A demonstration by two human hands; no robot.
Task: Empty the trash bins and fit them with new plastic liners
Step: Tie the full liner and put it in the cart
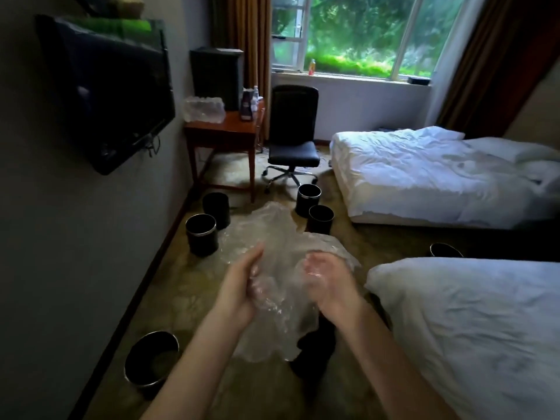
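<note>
Hotel room, patterned carpet (188, 298) running between the wall and a white bed (469, 328). Both hands are up front. The left hand (242, 286) has its fingers curled into a clear plastic liner (278, 237), and the right hand (327, 286) grips it too, partly visible through the film. The liner's crumpled and see-through, held mid-air above the floor, not in any bin yet. Best bet, I'd say: find the mouth, rub the two layers apart, then shake it open before lowering it. The nearest black bin (151, 362) sits low left by the wall and looks unlined. Another bin (201, 237) stands further off, toward the wooden desk (224, 128).
</note>
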